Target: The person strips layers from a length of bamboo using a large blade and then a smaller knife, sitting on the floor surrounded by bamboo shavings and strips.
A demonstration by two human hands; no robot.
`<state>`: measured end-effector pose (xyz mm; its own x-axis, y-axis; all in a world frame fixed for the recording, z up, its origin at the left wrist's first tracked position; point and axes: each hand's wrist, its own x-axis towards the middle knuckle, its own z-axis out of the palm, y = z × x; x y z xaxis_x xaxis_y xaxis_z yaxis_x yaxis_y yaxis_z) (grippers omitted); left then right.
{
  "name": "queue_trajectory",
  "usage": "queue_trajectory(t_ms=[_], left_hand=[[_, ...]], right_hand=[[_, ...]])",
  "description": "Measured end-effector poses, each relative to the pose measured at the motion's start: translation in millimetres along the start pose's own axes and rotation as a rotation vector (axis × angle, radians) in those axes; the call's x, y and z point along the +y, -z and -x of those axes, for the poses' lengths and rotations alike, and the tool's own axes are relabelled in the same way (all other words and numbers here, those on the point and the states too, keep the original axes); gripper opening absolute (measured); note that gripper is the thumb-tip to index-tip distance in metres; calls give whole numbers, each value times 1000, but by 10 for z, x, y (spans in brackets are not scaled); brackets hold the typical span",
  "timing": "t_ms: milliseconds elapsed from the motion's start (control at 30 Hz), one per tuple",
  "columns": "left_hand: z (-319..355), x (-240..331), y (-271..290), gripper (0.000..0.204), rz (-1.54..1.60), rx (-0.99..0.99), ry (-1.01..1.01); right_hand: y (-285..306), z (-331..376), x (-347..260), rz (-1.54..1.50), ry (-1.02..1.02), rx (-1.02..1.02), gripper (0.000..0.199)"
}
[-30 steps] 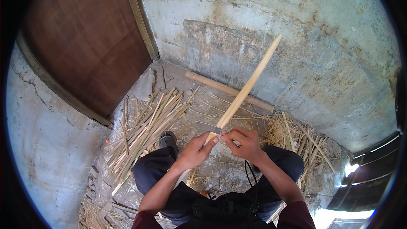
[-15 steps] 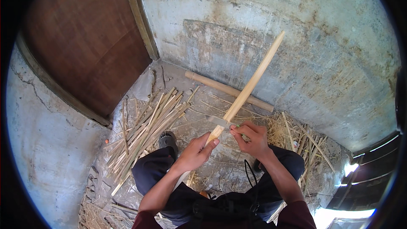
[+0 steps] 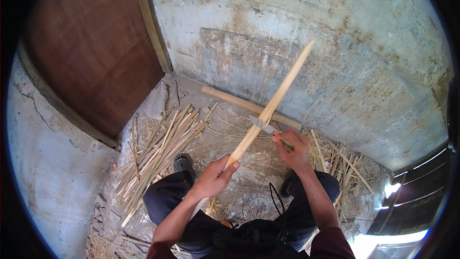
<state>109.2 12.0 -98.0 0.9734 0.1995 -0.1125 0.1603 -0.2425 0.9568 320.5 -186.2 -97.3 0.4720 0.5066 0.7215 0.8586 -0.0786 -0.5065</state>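
Observation:
My left hand is wrapped round the lower part of a long pale bamboo strip, thumb lying along its top. The strip slants up and away to the right, its narrowed end in front of the wall, and its near end runs back under my left forearm. In my right hand is a knife, gripped by a handle of which a little green shows. Its flat grey blade lies across the strip, roughly midway along, touching it.
A heap of split bamboo sticks lies on the floor at left, with more sticks and shavings at right. One round bamboo pole rests along the wall base. A brown door stands at far left, near a whitish plastic bag.
My right hand and the knife have moved outward along the strip, away from my left hand. The left hand keeps its grip. The whole view has shifted slightly.

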Motion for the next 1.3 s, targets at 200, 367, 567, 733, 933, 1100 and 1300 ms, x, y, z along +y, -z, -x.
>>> queue_trajectory(t_ms=[200, 367, 567, 733, 933, 1100, 1300], left_hand=[[75, -42, -7, 31, -51, -20, 2], [172, -69, -34, 29, 1, -65, 29], [316, -100, -102, 25, 96, -150, 41], [280, -207, -21, 22, 94, -61, 79], [228, -252, 71, 25, 180, -53, 140], [103, -111, 33, 25, 170, -102, 195], [-10, 131, -118, 26, -38, -29, 120]], right_hand=[[125, -86, 124, 28, -58, 102, 9], [407, -108, 479, 181, -169, 95, 13], [732, -261, 872, 49, -241, 385, 19], [708, -88, 770, -980, -955, 270, 16], [318, -8, 478, -486, -725, 206, 12], [56, 121, 160, -177, -213, 91, 13], [-3, 276, -206, -129, -83, -185, 16]])
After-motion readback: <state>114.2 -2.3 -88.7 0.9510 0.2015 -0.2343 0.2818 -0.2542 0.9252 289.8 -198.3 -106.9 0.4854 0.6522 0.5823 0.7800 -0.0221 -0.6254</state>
